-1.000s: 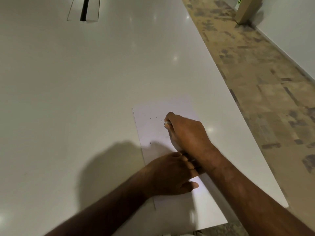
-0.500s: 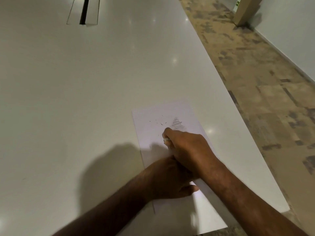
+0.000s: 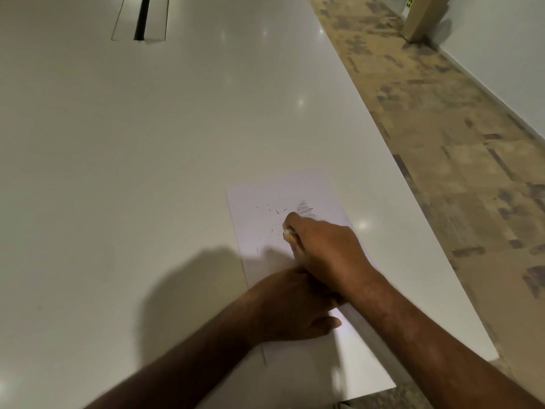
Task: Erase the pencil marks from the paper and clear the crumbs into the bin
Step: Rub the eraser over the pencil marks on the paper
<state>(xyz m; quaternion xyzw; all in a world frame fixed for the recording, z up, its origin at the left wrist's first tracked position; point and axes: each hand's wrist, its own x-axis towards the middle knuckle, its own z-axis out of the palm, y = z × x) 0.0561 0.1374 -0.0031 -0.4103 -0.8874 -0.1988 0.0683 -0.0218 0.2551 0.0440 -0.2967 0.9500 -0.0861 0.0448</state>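
Note:
A white sheet of paper lies on the white table near its right edge. A grey pencil smudge shows just beyond my right hand, which is closed around a small pale eraser pressed to the sheet. Dark eraser crumbs are scattered on the paper to the left of and beyond the eraser. My left hand lies flat on the near part of the sheet, partly under my right wrist. No bin is in view.
A cable slot with a dark gap sits in the table at the far left. The table's right edge drops to a patterned brown floor. A tan post stands by the far right wall.
My right hand drew back toward me along the paper, uncovering the grey smudge, then shifted slightly away again. More crumbs show. The left hand stays on the sheet.

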